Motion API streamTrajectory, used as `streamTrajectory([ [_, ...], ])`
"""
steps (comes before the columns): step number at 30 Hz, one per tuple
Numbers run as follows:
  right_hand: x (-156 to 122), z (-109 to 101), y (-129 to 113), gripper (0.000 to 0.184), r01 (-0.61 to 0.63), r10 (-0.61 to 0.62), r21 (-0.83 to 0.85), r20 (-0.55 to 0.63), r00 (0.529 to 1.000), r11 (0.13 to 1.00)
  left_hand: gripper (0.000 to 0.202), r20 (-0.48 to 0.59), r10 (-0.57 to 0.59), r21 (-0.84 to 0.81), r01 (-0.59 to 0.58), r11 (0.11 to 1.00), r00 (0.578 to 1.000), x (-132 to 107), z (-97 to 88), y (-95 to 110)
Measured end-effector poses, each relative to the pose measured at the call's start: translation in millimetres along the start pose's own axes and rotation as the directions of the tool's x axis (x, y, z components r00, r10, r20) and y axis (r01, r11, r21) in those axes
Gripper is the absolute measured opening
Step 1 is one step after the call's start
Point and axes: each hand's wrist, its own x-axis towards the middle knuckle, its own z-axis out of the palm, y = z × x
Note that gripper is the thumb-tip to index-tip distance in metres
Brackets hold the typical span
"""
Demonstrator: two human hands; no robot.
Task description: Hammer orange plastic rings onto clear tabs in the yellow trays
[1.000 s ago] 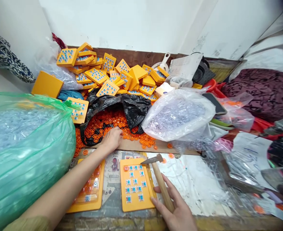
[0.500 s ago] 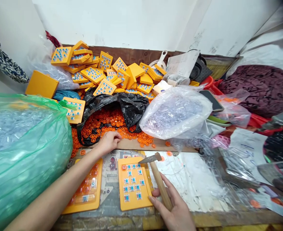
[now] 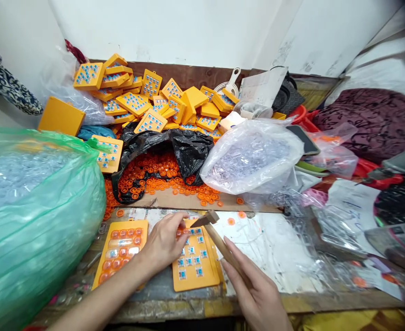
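A yellow board (image 3: 196, 279) lies before me, carrying rows of small blue-centred switches. Over its upper left corner, my left hand (image 3: 166, 241) is closed in a pinch at a small orange cap (image 3: 180, 231), partly hidden by the fingers. My right hand (image 3: 257, 289) grips the wooden handle of a hammer (image 3: 228, 250). The hammer's head is above the board's top edge, close to the left fingertips. Left of that board is another yellow board (image 3: 100, 264) fitted with orange and clear caps, partly covered by my left forearm.
Loose orange caps spill from a black plastic bag (image 3: 191, 154) behind the boards. A green bag (image 3: 50, 220) of clear parts bulges at left; a white bag (image 3: 257, 181) of clear parts stands right of centre. Yellow boards (image 3: 133, 105) are heaped against the wall. Clutter fills the right side.
My left hand has come from the orange caps back to the board's upper left corner. The hammer's head has shifted slightly left and up in view, with my right hand still around its handle.
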Motion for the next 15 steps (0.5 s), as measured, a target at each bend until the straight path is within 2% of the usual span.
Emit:
streamTrajectory([
  [3, 5.4, -0.9, -12.6, 0.044, 0.143, -0.145, -0.056, -0.032, 0.989, 0.988, 0.033, -0.024, -0.049, -0.062, 0.048, 0.997, 0.998, -1.1, 4.3, -3.7],
  [5, 6.6, -0.4, -14.8, 0.047, 0.208, -0.205, -0.122, 0.040, 0.978, 0.970, 0.034, -0.039, -0.074, -0.102, 0.070, 0.992, 0.996, -0.7, 5.3, -5.3],
  [7, 5.7, 1.2, -12.3, 0.046, 0.211, -0.193, -0.187, 0.108, 0.975, 0.960, 0.035, -0.054, -0.096, -0.139, 0.088, 0.986, 0.994, -1.0, 6.1, -6.6],
  [9, 3.6, 3.5, -8.2, 0.044, 0.180, -0.166, -0.199, 0.085, 0.982, 0.963, 0.034, -0.059, -0.112, -0.168, 0.101, 0.981, 0.992, -1.9, 7.2, -7.9],
  [12, 0.6, 7.0, -5.5, 0.046, 0.188, -0.188, -0.150, 0.012, 0.982, 0.971, 0.035, -0.053, -0.120, -0.193, 0.108, 0.975, 0.991, -3.7, 9.3, -9.1],
  [15, -0.3, 9.2, -9.2, 0.046, 0.209, -0.204, -0.187, 0.048, 0.978, 0.960, 0.040, -0.047, -0.135, -0.216, 0.122, 0.969, 0.990, -6.2, 9.9, -8.3],
])
